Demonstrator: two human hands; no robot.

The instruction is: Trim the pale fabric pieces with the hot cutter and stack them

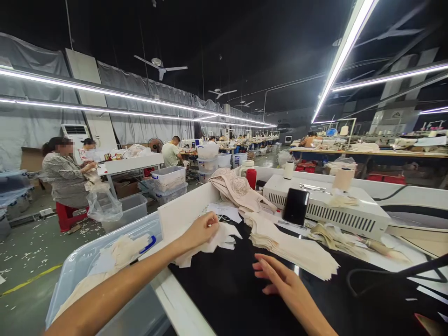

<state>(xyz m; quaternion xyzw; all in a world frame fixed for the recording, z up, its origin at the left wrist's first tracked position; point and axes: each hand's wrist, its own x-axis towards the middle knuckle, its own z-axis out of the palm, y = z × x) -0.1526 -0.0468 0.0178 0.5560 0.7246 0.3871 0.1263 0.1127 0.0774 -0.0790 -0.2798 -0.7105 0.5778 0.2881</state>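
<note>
My left hand [202,229] is over a loose pile of cream fabric pieces [224,237] at the table's left side. Its fingers are curled together, and what they pinch, if anything, is hidden. My right hand [276,276] hovers above the black tabletop [220,284], fingers apart and holding nothing. Just beyond it lies a long stack of cream fabric pieces [290,245]. Behind both stacks, a beige lace-patterned garment piece [240,189] is heaped near the table's back edge.
A white machine box [329,203] bears thread cones, with a black phone [296,206] leaning at its front. Fabric scraps [336,238] lie right. At the left stands a clear plastic bin [75,270] holding fabric. A dark cable crosses the right side. Other people sit farther off.
</note>
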